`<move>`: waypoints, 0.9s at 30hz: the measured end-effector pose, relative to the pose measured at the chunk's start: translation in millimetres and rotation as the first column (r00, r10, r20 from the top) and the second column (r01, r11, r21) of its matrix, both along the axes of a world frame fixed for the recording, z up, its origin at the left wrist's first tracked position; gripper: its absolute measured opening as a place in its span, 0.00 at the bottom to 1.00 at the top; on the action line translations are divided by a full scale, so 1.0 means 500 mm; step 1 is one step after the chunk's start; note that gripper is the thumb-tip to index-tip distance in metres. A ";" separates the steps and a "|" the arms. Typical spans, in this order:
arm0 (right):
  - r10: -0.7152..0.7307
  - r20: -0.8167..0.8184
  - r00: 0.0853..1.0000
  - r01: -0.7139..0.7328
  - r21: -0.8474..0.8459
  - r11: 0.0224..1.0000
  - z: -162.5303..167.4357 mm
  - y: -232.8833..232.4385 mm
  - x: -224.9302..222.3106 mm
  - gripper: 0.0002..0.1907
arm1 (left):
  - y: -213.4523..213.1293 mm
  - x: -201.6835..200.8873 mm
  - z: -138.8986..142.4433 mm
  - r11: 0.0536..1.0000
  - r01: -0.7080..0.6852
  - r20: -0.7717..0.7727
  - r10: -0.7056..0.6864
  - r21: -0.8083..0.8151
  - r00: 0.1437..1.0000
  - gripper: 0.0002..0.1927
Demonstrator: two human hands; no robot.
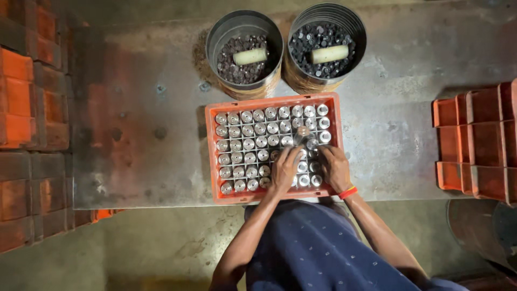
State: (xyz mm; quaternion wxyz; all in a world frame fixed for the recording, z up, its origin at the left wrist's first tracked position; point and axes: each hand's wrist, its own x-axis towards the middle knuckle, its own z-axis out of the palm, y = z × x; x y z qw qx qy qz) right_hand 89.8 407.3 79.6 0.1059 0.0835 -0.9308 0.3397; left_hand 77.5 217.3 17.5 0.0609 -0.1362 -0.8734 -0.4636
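An orange plastic crate [211,156] lies on a grey metal table [140,134], its grid filled with several capped glass bottles [246,131] seen from above. My left hand [284,171] is curled over bottle tops in the crate's lower right part, fingers closed around one. My right hand [335,168], with an orange band at the wrist, grips a neighbouring bottle top close beside it. One clear bottle [302,133] just beyond my fingers looks uncapped. The bottles under my hands are hidden.
Two round dark tubs stand behind the crate: the left tub [213,37] and the right tub [355,27] each hold small dark caps and a pale cylinder. Stacked orange crates [479,140] sit at the right; more crates [21,108] line the left wall.
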 end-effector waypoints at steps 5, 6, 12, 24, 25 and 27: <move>0.004 0.045 0.999 -0.016 0.275 0.961 -0.045 -0.015 -0.004 0.17 | 0.040 -0.005 -0.003 0.889 -0.014 0.177 0.107 -0.457 0.978 0.22; 0.013 0.034 0.999 -0.023 0.304 0.952 -0.051 -0.012 -0.008 0.20 | 0.043 -0.015 -0.007 0.898 -0.001 0.157 0.079 -0.441 0.985 0.22; -0.064 0.157 0.986 0.081 -0.107 0.991 -0.022 0.080 -0.009 0.14 | -0.023 -0.046 -0.017 0.995 0.082 -0.018 -0.083 -0.049 0.996 0.22; -0.160 0.323 0.933 0.185 -0.047 0.982 -0.020 0.006 0.047 0.23 | 0.000 0.022 0.036 0.992 0.048 0.229 -0.020 -0.116 0.973 0.24; -0.104 0.272 0.957 0.109 -0.003 0.994 -0.018 0.004 0.047 0.23 | -0.004 0.025 0.036 0.971 0.104 0.173 -0.067 -0.217 0.983 0.25; 0.050 0.119 0.992 -0.054 0.032 0.998 -0.013 0.011 0.049 0.27 | -0.012 0.038 0.036 0.988 0.088 0.020 -0.086 -0.126 0.996 0.26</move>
